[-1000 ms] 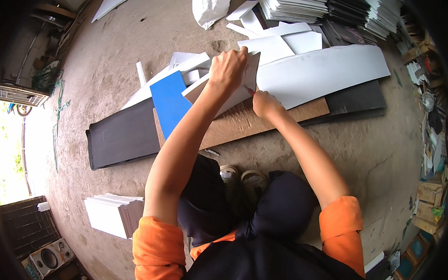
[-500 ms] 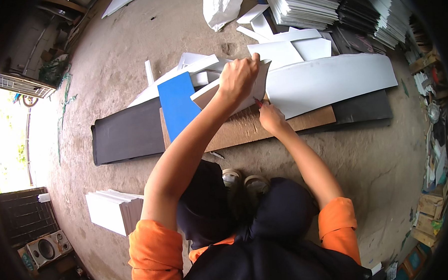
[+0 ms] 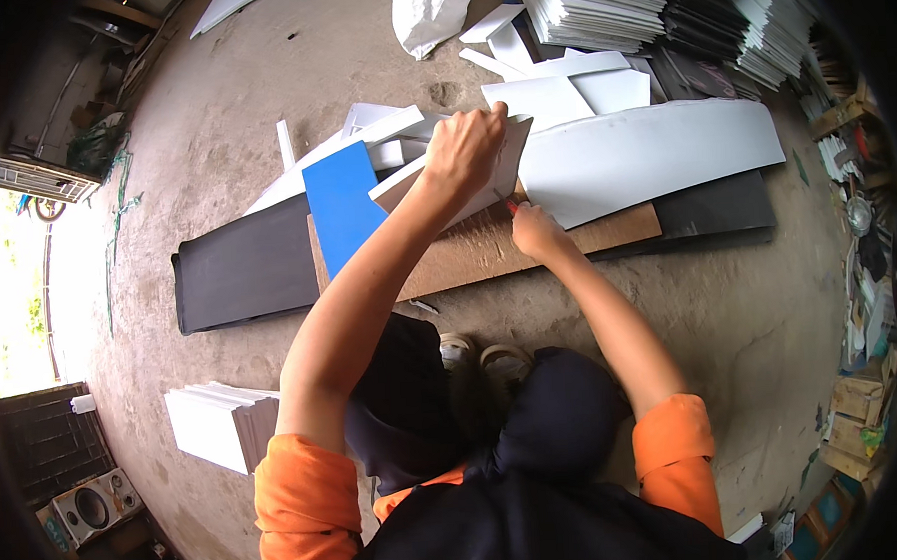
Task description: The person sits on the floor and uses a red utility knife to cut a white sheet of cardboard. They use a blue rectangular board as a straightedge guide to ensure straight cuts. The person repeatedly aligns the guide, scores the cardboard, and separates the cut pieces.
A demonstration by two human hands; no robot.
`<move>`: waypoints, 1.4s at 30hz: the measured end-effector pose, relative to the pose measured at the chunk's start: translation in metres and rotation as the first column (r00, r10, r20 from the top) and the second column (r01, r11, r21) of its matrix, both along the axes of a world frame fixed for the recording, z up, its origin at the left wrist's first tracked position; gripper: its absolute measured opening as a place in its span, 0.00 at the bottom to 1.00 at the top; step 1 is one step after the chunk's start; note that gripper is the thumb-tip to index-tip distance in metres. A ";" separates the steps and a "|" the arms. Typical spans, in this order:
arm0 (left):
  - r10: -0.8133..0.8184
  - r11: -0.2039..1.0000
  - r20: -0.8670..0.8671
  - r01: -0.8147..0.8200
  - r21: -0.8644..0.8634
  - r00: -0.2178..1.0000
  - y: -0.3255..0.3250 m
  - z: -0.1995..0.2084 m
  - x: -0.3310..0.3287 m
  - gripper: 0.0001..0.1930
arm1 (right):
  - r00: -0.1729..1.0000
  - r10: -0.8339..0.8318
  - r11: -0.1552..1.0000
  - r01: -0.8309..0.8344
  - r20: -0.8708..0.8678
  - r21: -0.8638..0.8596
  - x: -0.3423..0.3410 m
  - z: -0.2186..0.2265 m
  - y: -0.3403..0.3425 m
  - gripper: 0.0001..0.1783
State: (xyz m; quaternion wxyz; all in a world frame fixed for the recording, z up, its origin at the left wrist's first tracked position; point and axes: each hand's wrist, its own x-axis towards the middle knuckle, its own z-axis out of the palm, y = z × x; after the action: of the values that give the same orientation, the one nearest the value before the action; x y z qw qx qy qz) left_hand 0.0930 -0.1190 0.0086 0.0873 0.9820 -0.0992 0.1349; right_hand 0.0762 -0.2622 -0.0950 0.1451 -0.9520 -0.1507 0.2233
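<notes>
My left hand (image 3: pixel 468 151) is closed over the top edge of a white foam board (image 3: pixel 492 184), which stands tilted on the pile in front of me. Low in my right hand (image 3: pixel 540 232) is a red-handled utility knife (image 3: pixel 512 207), its thin blade against the board's face near the lower right. The board rests over a brown wooden plank (image 3: pixel 587 242). To the left of it lies a blue panel (image 3: pixel 343 195), and a long white sheet (image 3: pixel 653 156) extends to the right. My left hand and forearm hide part of the board.
Dark grey sheets (image 3: pixel 243 264) lie under the plank. White offcuts (image 3: pixel 536 106) are heaped behind, near tall stacks of white boards (image 3: pixel 592 13) and a white sack (image 3: pixel 429 16). A white board stack (image 3: pixel 214 420) stands at my left, a speaker (image 3: pixel 98 505) beyond it.
The whole view has shifted slightly. My right hand with the knife has come a little nearer to me along the board, while my left hand keeps its hold on the edge.
</notes>
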 end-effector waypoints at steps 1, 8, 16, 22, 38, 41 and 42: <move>0.009 1.000 -0.017 -0.008 0.019 1.000 0.000 0.001 0.000 0.09 | 0.999 -0.039 0.999 0.039 -0.009 0.002 -0.002 -0.008 0.003 0.11; 0.012 1.000 0.007 -0.012 -0.008 1.000 0.005 0.000 0.004 0.09 | 0.999 0.029 0.999 -0.027 -0.027 0.044 0.000 -0.049 0.002 0.13; 0.052 0.998 -0.010 -0.053 -0.045 0.999 0.005 0.001 0.009 0.09 | 0.994 -0.012 0.995 0.001 0.109 0.104 -0.019 -0.105 -0.019 0.16; 0.109 0.994 -0.008 -0.109 -0.010 0.994 0.016 0.000 0.018 0.12 | 0.992 -0.031 0.991 0.014 0.124 0.135 -0.035 -0.113 -0.029 0.14; 0.601 0.552 -0.258 -0.627 -0.549 0.756 0.194 0.015 -0.056 0.17 | 0.939 0.029 0.994 -0.063 0.342 0.091 -0.019 -0.082 -0.041 0.19; 0.685 0.287 -0.317 -0.643 -0.710 0.656 0.215 0.007 -0.123 0.17 | 0.937 0.065 0.996 -0.079 0.342 0.027 -0.016 -0.074 -0.034 0.20; 0.696 0.195 -0.331 -0.611 -0.767 0.637 0.215 0.003 -0.151 0.17 | 0.933 0.087 0.995 -0.099 0.348 0.019 -0.016 -0.068 -0.029 0.19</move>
State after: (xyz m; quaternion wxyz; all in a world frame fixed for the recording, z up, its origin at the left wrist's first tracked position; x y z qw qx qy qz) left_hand -0.0578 0.0959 0.0117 0.4698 0.7524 0.3990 0.2321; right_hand 0.0602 -0.2914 -0.1633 0.1226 -0.9655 -0.2227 0.0558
